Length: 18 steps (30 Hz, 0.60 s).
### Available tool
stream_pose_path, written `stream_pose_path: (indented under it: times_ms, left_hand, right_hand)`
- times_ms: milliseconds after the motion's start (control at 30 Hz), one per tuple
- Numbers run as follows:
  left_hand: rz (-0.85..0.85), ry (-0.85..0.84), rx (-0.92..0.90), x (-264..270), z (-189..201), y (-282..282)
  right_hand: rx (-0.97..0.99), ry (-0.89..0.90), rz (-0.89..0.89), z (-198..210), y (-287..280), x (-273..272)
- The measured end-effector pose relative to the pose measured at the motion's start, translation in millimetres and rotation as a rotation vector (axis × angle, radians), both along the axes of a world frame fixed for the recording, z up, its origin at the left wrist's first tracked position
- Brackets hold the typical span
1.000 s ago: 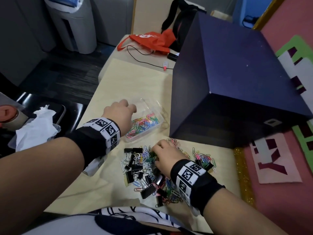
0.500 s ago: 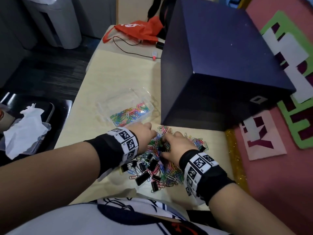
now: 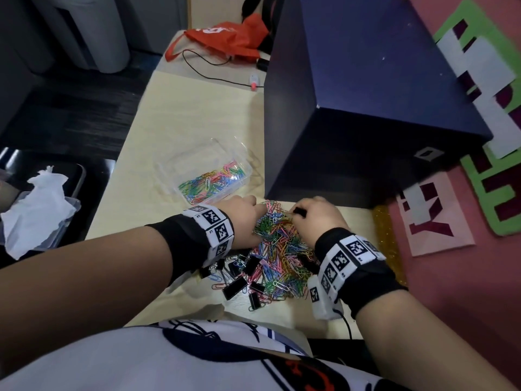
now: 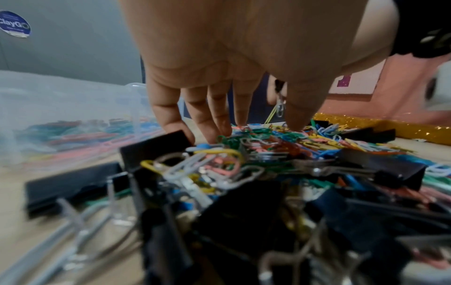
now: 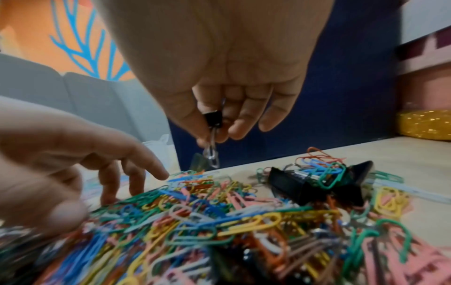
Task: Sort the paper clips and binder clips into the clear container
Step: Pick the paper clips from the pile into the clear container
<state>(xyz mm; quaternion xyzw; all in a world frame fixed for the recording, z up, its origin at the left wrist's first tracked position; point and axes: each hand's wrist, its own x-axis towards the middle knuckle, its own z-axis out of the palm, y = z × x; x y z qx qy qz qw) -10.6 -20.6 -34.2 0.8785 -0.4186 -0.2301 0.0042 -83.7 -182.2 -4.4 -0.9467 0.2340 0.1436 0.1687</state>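
Clips lie in one mixed pile (image 3: 277,249) on the pale table (image 3: 197,117), just in front of the person: coloured paper clips (image 5: 219,217) heaped in the middle and far part, black binder clips (image 3: 234,287) mostly along the near and left edge, with one more (image 5: 317,183) at the right side of the pile, paper clips tangled over it.

Both hands are down on the far part of the pile. The right hand (image 3: 318,218) is lifted slightly and pinches a small black binder clip (image 5: 214,119) between thumb and fingers (image 5: 240,119); a clear paper clip (image 5: 212,154) dangles from it above the heap. The left hand (image 3: 242,221) holds nothing: its fingers (image 4: 209,113) are spread and fairly straight, tips touching the paper clips, thumb tip resting on them too.

The container (image 3: 169,176) sits on the table just beyond and left of the pile, apart from both hands. Its right compartment holds a layer of coloured paper clips (image 3: 214,182); the left compartment looks bare.

A big dark blue box (image 3: 380,94) stands just right of the container and behind the pile. A red bag (image 3: 228,38) and a thin cable (image 3: 214,77) lie at the table's far end.
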Motion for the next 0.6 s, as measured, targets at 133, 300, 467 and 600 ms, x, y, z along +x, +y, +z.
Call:
stream_pose_path:
  times_ms: [133, 300, 467, 600]
  left_hand:
    - [0.006, 0.001, 0.044, -8, -2, -6]
    - [0.045, 0.014, 0.043, -7, -1, -11]
    - [0.013, 0.042, 0.047, -1, 1, -11]
    - [0.004, 0.068, 0.019, 2, 4, -9]
  right_hand:
    - [-0.004, 0.013, -0.098, -2, -9, 2]
    - [-0.167, -0.005, -0.003, -5, -7, -3]
    - [0.012, 0.135, 0.303, -14, 13, -8]
    - [0.010, 0.217, 0.334, -23, 24, -10]
